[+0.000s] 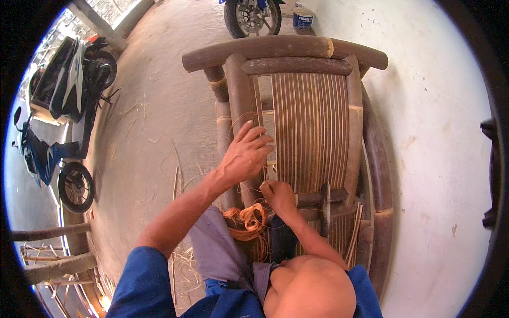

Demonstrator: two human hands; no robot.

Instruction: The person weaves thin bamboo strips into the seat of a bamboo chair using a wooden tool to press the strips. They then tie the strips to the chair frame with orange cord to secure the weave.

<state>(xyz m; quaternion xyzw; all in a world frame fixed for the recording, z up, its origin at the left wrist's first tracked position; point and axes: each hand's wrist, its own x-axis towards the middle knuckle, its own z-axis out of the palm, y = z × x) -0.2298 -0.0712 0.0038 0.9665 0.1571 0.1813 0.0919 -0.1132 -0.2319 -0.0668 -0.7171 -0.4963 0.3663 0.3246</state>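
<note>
In front of me is a brown bamboo chair (285, 46), its backrest made of narrow upright slats (313, 127). Over the gap at the slats' left edge is my left hand (248, 152), back upward, its half-bent fingers apart. A thin orange strand loops beside those fingers. Lower down, my right hand (279, 198) is closed in a pinch on a thin cord near the backrest's lower left corner. A loose bundle of orange twine (250, 218) lies by my knee, just below and left of the right hand. What lies under the left fingertips is hidden.
A dark flat blade (325, 208) stands upright at the lower rail. Thin bamboo strips (354, 236) lean at the right. The white wall (429, 159) rises close on the right. Motorcycles (74, 85) stand left, a wheel (252, 17) and bucket (303, 18) beyond the chair. Shavings litter the floor.
</note>
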